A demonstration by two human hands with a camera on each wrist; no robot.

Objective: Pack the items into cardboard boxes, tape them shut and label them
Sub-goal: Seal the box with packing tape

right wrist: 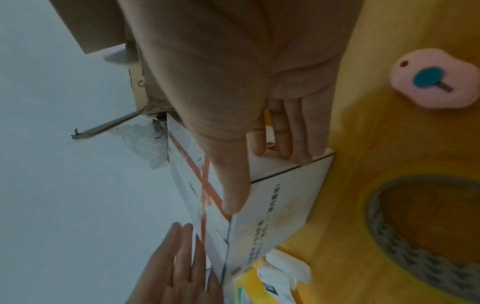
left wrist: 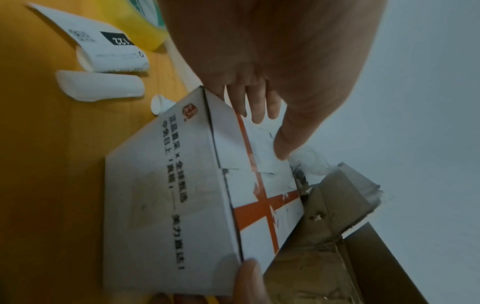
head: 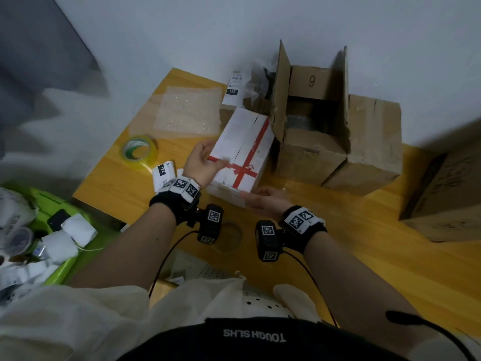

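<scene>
While I scan from the left edge of the head view, I first see a green bin (head: 67, 259) of white packets off the wooden table (head: 364, 230). Next on the table comes a roll of yellow-green tape (head: 139, 150), with a sheet of bubble wrap (head: 186, 112) behind it and a white label marked 122 (head: 164, 173) just beside my left wrist.

My left hand (head: 201, 162) lies against the left side of the white box with the red cross ribbon print (head: 240, 149), fingers nearly straight and spread over its top face, thumb alongside; it presses rather than grips. The box rests on the table, tilted against the brown carton to its right.

My right hand (head: 265, 201) supports the near right corner of that box, fingers straight along its side and the thumb extended along its top edge, relaxed and not clenched.

Further right stands an open cardboard carton marked 9 (head: 312, 142), flaps up, touching a closed brown box (head: 374, 142). Another carton (head: 447, 196) sits at the far right.
</scene>
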